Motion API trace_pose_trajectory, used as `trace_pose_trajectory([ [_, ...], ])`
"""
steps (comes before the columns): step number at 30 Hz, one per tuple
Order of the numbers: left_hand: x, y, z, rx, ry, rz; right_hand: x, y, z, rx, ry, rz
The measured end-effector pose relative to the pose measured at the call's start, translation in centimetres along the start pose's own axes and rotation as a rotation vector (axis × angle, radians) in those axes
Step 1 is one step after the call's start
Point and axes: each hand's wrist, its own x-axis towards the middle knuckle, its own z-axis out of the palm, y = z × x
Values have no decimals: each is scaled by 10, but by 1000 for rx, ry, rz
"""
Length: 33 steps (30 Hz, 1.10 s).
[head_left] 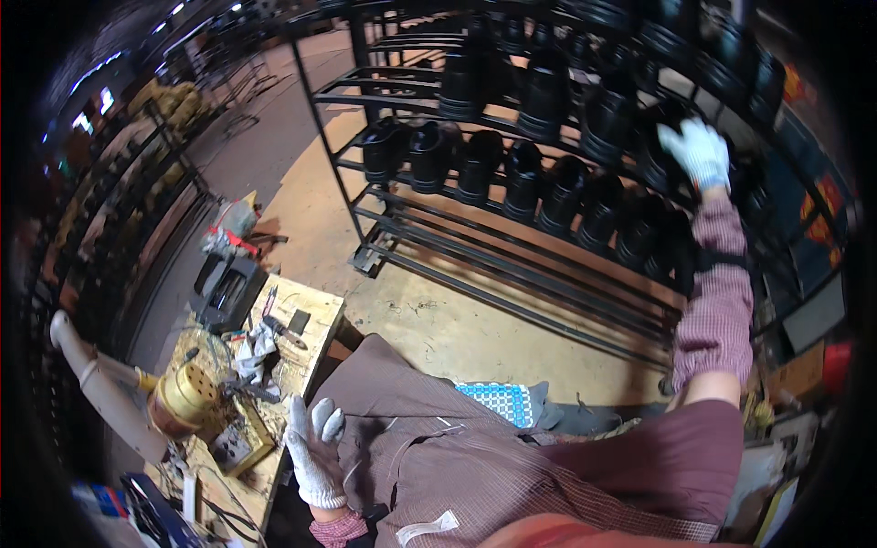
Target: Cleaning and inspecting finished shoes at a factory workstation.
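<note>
My right hand (701,153), in a white knitted glove, is stretched out to the right end of a black shoe rack. Its fingers are extended, the thumb apart, beside a dark shoe (654,146) on the middle tier; whether they touch is hard to see. On the lower tier stands a row of black shoes (480,167). My left hand (318,452), also gloved in white, is raised by the edge of the wooden bench (306,297), fingers apart and holding nothing. A brown apron (393,411) covers my lap.
Tools, a grey cloth (257,354) and a black box-like holder (225,290) lie on the bench. Nearby are a yellow perforated can (184,398) and a pale curved pipe (105,393). The rack's metal frame (512,274) crosses the space ahead. Another rack (137,215) stands left.
</note>
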Motion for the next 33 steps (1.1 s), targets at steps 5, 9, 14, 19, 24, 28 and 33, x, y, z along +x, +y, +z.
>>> trace_pose_trajectory([
  [5, 6, -21, -20, -37, -18, 3, -83, -60, -30, -52, 226, -362],
  [9, -2, -18, -15, -76, -5, -42, -179, -138, -94, 379, 512, -762],
  [14, -33, -22, -32, -20, 46, -29, -195, -221, -110, 1134, -244, -1244],
  [19, -56, -43, -41, -340, 255, 283, -290, -325, -129, 1833, -139, -1757],
  [24, -50, -14, -79, -553, 693, 394, -372, -365, -141, 1346, -255, -2196],
  [28, -49, -15, -129, -491, 865, 440, -357, -365, -139, 1406, -232, -2061],
  [33, -35, 27, -177, -480, 765, 568, -336, -358, -80, 1368, -360, -1641],
])
